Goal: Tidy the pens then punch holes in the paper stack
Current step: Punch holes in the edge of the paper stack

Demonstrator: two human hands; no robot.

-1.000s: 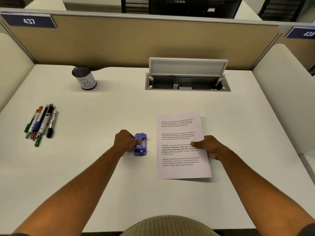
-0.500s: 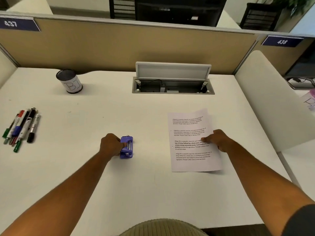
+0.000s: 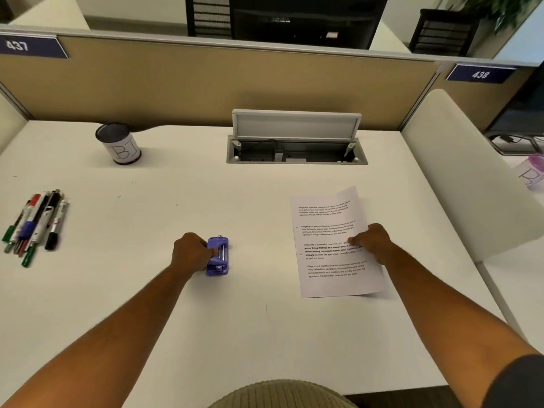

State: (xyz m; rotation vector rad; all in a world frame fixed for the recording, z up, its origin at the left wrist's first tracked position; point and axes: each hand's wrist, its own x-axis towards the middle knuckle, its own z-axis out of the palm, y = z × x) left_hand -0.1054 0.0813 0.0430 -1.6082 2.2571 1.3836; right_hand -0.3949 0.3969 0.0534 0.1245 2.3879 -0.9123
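A small purple hole punch (image 3: 218,256) sits on the white desk, and my left hand (image 3: 190,251) grips its left side. To the right lies a printed paper stack (image 3: 332,269), slightly tilted, with two small holes on its left margin. My right hand (image 3: 371,240) pinches the stack's right edge, and the sheet's near right part is slightly lifted. Several pens and markers (image 3: 35,225) lie loose in a bunch at the desk's far left. A dark pen cup (image 3: 118,143) with a white label stands at the back left.
An open cable box (image 3: 297,148) with a raised grey lid is set into the desk at the back centre. A tan partition runs behind it. A white side panel (image 3: 459,172) bounds the desk on the right, with a purple-lidded container (image 3: 532,172) beyond it.
The paper stack has slid to the right with my right hand and tilted a little. The gap between punch and paper has widened. My left hand stays on the punch.
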